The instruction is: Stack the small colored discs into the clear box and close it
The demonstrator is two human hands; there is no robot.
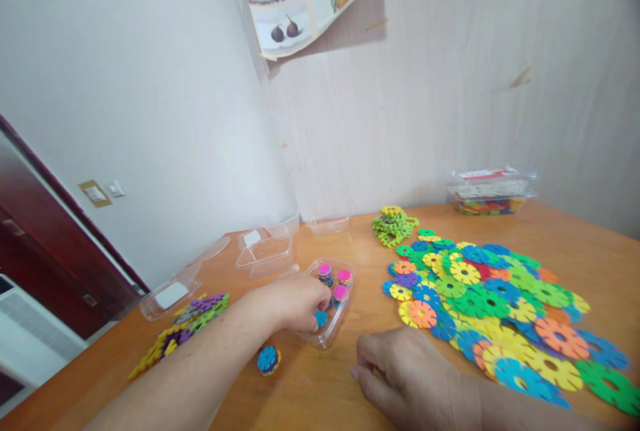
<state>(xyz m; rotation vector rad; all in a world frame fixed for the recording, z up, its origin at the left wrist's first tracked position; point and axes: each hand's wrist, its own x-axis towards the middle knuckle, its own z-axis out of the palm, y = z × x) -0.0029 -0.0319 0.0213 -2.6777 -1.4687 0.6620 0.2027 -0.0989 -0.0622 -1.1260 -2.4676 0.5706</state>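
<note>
My left hand (303,299) reaches over a clear plastic tray (324,342), its fingers closed around a small stack of notched discs (321,319) with a blue top. Beside those fingers, in the same tray, stand several short stacks with pink tops, one of them a pink-topped stack (325,272) at the far end. Another blue-topped disc stack (268,360) lies tilted on the table below my left wrist. My right hand (405,368) rests on the table, fingers curled in and nothing visible in them, left of a wide pile of flower-shaped plastic discs (480,304).
Joined purple, green and yellow pieces (187,324) lie beyond my left forearm. Clear empty containers (265,254) and a lid (173,294) sit at the left. A green assembled cluster (393,226) stands at the back, with a filled clear box (493,191) against the wall.
</note>
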